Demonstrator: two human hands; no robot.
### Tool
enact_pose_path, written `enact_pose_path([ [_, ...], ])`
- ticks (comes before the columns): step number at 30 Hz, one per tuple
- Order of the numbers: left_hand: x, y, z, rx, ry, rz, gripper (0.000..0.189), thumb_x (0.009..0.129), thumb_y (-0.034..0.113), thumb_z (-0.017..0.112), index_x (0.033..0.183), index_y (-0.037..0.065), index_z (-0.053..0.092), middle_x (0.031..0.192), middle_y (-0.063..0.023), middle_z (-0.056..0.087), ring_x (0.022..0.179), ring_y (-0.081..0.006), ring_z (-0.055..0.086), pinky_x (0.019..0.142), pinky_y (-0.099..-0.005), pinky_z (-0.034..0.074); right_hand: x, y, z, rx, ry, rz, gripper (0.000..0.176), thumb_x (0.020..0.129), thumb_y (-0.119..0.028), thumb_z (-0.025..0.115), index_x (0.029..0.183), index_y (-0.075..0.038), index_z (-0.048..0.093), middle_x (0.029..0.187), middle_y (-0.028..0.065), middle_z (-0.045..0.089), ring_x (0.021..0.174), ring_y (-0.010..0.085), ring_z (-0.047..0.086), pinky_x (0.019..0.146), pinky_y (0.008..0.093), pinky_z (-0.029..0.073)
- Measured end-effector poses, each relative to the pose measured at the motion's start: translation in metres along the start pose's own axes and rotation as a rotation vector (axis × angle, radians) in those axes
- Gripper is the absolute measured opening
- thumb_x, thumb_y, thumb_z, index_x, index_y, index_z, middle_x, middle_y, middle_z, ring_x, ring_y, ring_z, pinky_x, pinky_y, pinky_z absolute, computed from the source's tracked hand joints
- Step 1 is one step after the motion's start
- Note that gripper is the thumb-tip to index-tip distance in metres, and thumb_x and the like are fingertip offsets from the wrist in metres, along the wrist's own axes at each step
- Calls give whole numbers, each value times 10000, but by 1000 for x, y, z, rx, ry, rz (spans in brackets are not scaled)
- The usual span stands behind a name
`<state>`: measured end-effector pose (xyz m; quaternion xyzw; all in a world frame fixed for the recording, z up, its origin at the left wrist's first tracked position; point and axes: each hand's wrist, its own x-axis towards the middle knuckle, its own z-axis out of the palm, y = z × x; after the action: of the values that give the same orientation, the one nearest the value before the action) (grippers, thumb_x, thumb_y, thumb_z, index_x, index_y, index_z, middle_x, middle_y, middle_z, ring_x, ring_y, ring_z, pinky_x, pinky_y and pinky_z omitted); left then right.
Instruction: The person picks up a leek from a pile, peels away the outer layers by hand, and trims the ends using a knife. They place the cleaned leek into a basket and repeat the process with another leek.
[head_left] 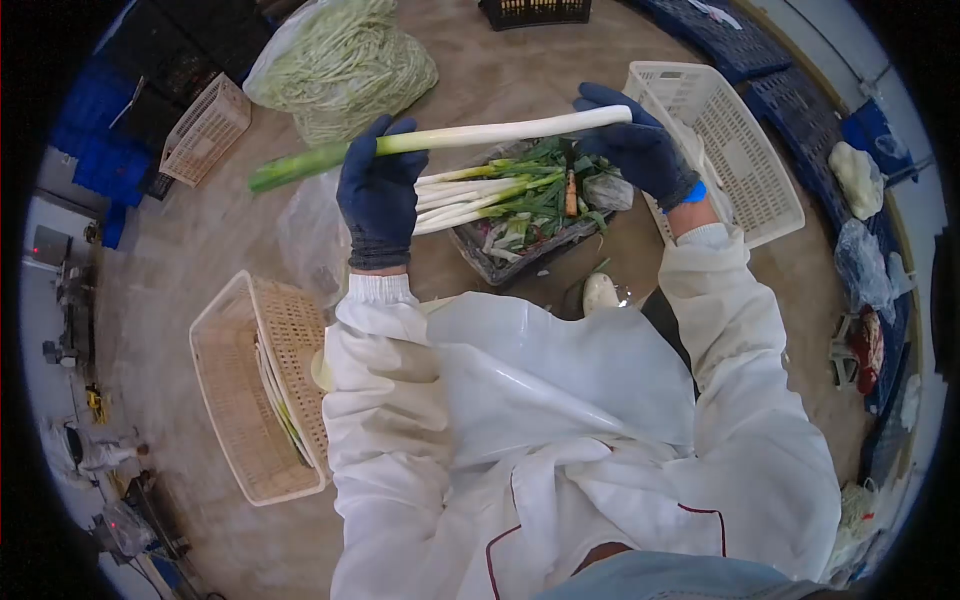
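A long leek (pixel 500 132) is held up crosswise, its green end to the left and its white root end to the right. My left hand (pixel 380 195), in a dark blue glove, is closed around the greener part. At the white end, my gloved right hand (pixel 640 150) supports the stalk, fingers above and below it. Beneath the leek, a dark crate (pixel 480 262) holds several more leeks (pixel 455 200) and loose green trimmings (pixel 535 180). A knife with a wooden handle (pixel 571 193) stands among the greens.
To the left, a cream plastic basket (pixel 215 400) has a few leeks inside. Another cream basket (pixel 745 150) stands at the right. A large bag of green vegetables (pixel 340 75) sits at the back. Blue pallets (pixel 800 110) line the right wall.
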<state>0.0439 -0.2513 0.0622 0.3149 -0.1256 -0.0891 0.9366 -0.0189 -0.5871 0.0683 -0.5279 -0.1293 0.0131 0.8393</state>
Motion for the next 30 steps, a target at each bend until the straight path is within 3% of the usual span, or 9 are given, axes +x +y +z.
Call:
enact_pose_path([
  [2,-3,4,9,58,51,-21,505,954,356,512,1239,-61,508,1197,-210,593,1045,-289,601,853,-380,521,1,3,-11,-73,27,-20,490,847,-103,615,1309,1,491,1284,125,543,1128,229,555,967,333,481],
  [5,-6,6,9,218,73,2,519,954,439,501,1182,-24,557,1030,-171,636,823,-222,621,755,-322,521,5,7,-16,-795,20,-422,409,836,-37,615,1239,2,555,1254,113,569,1076,219,586,950,333,491],
  [8,-5,1,14,162,147,32,507,949,456,507,1146,-5,579,996,-149,629,778,-213,615,728,-311,518,7,1,-18,-158,69,-130,423,832,45,599,1245,-34,559,1252,94,575,1120,191,553,962,308,468],
  [11,-5,7,9,-18,115,-56,415,947,388,528,1142,25,576,1133,-159,621,883,-252,619,748,-345,533,4,-5,-13,-421,109,-96,405,831,-5,627,1231,-57,587,1218,93,611,1084,191,590,967,325,470],
  [15,-9,6,14,88,111,60,363,952,318,546,1126,1,582,1098,-157,631,957,-283,635,814,-381,541,0,2,-15,-1076,-80,-136,492,835,-118,658,1310,-108,529,1232,87,619,1100,194,598,970,335,450],
  [19,-9,-1,21,187,89,50,347,955,287,551,1123,-16,582,1026,-175,651,943,-270,643,807,-376,543,-7,22,16,-1502,-44,-30,493,847,-320,654,1291,-145,530,1102,189,633,951,374,624,818,432,496],
  [23,-12,-8,29,512,38,45,372,959,270,543,1179,-30,557,1058,-186,646,950,-260,647,811,-369,543,-9,62,25,-1423,-104,-227,438,886,-283,595,1268,-78,532,1074,200,631,952,382,611,815,450,487],
  [27,-13,-3,29,357,30,11,396,964,264,520,1239,-22,526,1143,-172,622,1038,-260,617,837,-361,524,-12,73,39,-1342,-78,-103,412,895,-248,575,1257,-55,533,1112,220,612,992,406,582,842,455,471],
  [30,-9,-3,18,168,-62,5,400,960,251,515,1265,-7,513,1203,-152,597,1112,-251,579,840,-342,511,-11,78,37,-1353,-101,-167,400,895,-247,586,1240,-48,545,1003,183,656,879,341,641,786,418,497],
])
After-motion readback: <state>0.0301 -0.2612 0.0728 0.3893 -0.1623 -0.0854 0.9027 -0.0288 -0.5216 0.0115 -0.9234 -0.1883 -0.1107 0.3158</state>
